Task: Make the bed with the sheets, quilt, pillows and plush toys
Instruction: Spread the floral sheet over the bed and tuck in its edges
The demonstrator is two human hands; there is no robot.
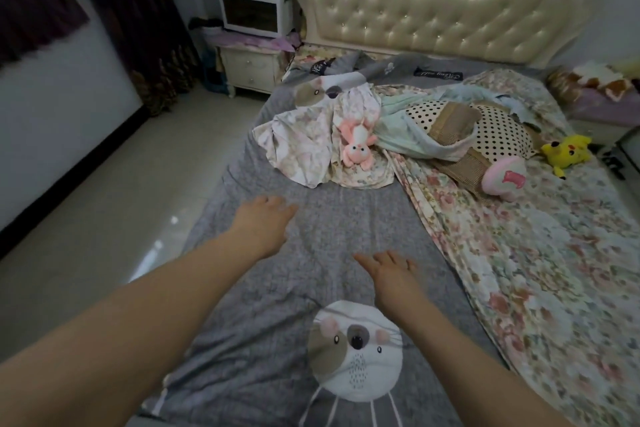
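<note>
Straight, slightly spread fingers on left hand [266, 222] and right hand [391, 274], gripping nothing, palms down on or just over the grey sheet [346, 215]. Just right, floral quilt [519, 270]. Nearer the headboard [450, 7], pink plush rabbit [356, 146], polka-dot pillow [498, 128], yellow plush toy [568, 152].

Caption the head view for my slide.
Left hand and right hand open over grey sheet; quilt, pillow, pink plush and yellow plush jumbled near headboard.
</note>
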